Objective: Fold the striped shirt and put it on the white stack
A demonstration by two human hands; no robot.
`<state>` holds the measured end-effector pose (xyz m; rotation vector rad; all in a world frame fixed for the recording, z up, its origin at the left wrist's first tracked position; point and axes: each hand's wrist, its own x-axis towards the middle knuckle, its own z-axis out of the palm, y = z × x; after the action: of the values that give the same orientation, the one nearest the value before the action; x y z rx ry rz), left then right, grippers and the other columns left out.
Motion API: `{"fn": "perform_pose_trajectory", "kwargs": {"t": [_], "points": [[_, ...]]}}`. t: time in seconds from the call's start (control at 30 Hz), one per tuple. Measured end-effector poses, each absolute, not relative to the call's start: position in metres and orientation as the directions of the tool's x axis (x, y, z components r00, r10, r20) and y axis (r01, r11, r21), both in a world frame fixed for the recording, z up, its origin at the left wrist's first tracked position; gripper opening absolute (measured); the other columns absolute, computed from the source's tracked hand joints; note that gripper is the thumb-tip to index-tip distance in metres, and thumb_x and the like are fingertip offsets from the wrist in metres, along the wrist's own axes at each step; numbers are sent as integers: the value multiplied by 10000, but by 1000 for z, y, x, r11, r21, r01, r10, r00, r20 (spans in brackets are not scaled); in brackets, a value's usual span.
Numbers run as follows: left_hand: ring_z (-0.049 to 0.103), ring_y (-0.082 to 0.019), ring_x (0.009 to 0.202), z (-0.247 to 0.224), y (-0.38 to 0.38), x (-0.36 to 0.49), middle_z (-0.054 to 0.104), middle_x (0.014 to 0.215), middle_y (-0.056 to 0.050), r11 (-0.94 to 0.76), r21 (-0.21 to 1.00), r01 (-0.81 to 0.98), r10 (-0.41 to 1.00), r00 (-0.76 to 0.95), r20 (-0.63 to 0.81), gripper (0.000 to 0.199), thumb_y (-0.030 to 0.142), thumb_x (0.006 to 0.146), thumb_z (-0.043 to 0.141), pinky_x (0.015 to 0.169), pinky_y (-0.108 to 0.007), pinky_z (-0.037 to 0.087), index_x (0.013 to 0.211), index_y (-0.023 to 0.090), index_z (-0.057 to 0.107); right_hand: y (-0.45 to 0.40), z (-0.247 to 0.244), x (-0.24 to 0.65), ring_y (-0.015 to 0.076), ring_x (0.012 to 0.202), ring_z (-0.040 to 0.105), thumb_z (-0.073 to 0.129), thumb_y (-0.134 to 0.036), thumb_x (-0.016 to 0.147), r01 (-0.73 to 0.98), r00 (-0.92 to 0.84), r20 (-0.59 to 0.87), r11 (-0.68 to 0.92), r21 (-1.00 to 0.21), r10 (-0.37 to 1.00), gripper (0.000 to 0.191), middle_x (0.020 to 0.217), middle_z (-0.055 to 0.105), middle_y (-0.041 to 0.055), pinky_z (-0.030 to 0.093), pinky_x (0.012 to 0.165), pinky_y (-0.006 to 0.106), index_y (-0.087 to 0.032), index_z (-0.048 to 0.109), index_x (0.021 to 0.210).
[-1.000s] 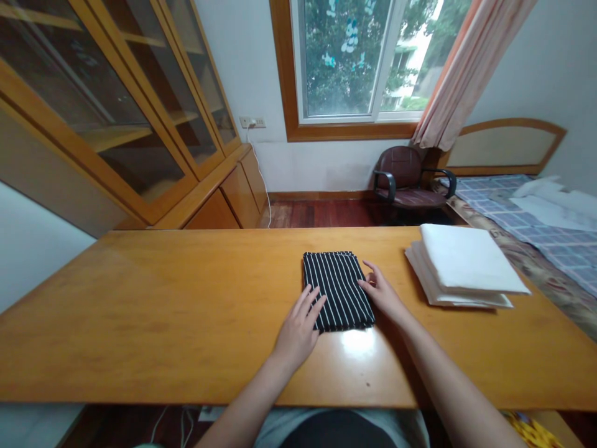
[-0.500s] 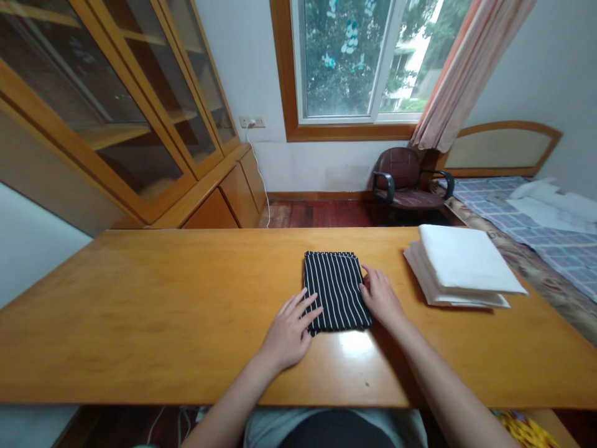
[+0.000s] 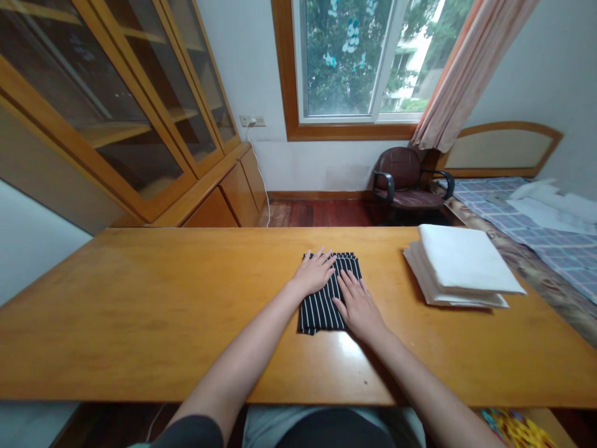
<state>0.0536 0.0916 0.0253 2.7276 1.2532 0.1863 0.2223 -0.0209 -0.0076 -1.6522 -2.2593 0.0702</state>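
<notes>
A black cloth with white stripes (image 3: 321, 314), folded into a rough rectangle, lies on the wooden table (image 3: 140, 311). My left hand (image 3: 314, 272) rests flat on its upper left part, fingers spread towards the far edge. On the cloth's right side lies my right hand (image 3: 359, 308), palm down with the fingers stretched out. Neither hand grips the fabric. Parts of the cloth are hidden beneath both hands. A small corner sticks out at its near left edge.
A stack of white folded sheets (image 3: 466, 258) sits at the table's right end. Beyond the table are a maroon armchair (image 3: 403, 177), a bed (image 3: 494, 202) and a window. A glass-fronted cabinet (image 3: 186, 180) stands on the left. Something yellow (image 3: 522, 429) shows below the table's front edge.
My left hand has moved from the cloth's near left edge up onto its far left part. My right hand has shifted from the right edge onto the cloth.
</notes>
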Motion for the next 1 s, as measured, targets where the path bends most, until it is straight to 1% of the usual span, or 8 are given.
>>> {"fn": "perform_pose_trajectory", "kwargs": {"t": [0.3, 0.4, 0.5, 0.67, 0.77, 0.83, 0.93, 1.0], "points": [[185, -254, 1522, 10, 112, 48, 293, 1629, -30, -552, 208, 807, 824, 567, -11, 549, 457, 1038, 242, 1215, -568, 171, 1557, 286, 284, -42, -10, 239, 268, 1524, 169, 392, -455, 1018, 905, -303, 201, 348, -246, 931, 619, 1631, 253, 96, 227, 1205, 544, -190, 281, 1567], [198, -268, 1518, 10, 105, 46, 296, 1626, -49, -501, 189, 845, 857, 514, -24, 543, 448, 1032, 256, 1205, -588, 183, 1537, 266, 340, -38, -10, 249, 270, 1518, 193, 392, -461, 1016, 906, -300, 186, 341, -250, 935, 612, 1624, 277, 88, 222, 1199, 566, -218, 281, 1566], [231, -301, 1506, 12, 93, 42, 314, 1608, -129, -366, 158, 917, 923, 380, -67, 548, 397, 1022, 272, 1182, -607, 231, 1496, 166, 420, -26, -11, 265, 298, 1505, 227, 394, -438, 1017, 935, -220, 190, 263, -239, 957, 582, 1607, 322, 86, 214, 1188, 599, -212, 326, 1548], [251, -401, 1481, 25, 67, 26, 321, 1579, -231, -222, 91, 971, 969, 230, -92, 469, 179, 924, 393, 1105, -567, 383, 1324, 62, 606, -7, -3, 275, 327, 1490, 260, 361, -265, 1003, 959, -54, 273, 126, -254, 961, 499, 1579, 371, 130, 237, 1185, 593, -140, 445, 1479], [170, -404, 1502, 40, 58, 20, 215, 1625, -208, -253, 105, 962, 967, 250, 38, 574, 71, 882, 362, 1138, -555, 349, 1443, 39, 480, -8, 6, 255, 305, 1467, 325, 334, -222, 994, 945, -78, 306, 168, -280, 949, 491, 1553, 413, 136, 287, 1187, 542, -139, 481, 1455], [125, -359, 1521, 47, 58, 21, 182, 1648, -156, -359, 119, 926, 930, 346, 121, 629, 50, 881, 341, 1180, -541, 295, 1507, 75, 391, -15, 10, 233, 296, 1446, 367, 328, -247, 1003, 929, -131, 300, 222, -295, 945, 489, 1544, 427, 137, 313, 1187, 509, -126, 497, 1446], [147, -279, 1529, 46, 64, 32, 289, 1628, -76, -554, 121, 824, 830, 536, 152, 555, 147, 950, 345, 1227, -518, 210, 1499, 182, 424, -27, 11, 199, 300, 1456, 350, 347, -314, 1015, 905, -197, 283, 286, -315, 938, 508, 1556, 405, 141, 299, 1192, 521, -127, 470, 1471], [181, -266, 1522, 38, 70, 40, 351, 1602, -59, -602, 130, 788, 798, 591, 114, 496, 275, 1003, 336, 1229, -533, 192, 1485, 225, 444, -33, 7, 185, 308, 1464, 333, 372, -352, 1015, 903, -201, 265, 283, -322, 943, 529, 1556, 400, 145, 280, 1195, 537, -130, 445, 1489]]}}
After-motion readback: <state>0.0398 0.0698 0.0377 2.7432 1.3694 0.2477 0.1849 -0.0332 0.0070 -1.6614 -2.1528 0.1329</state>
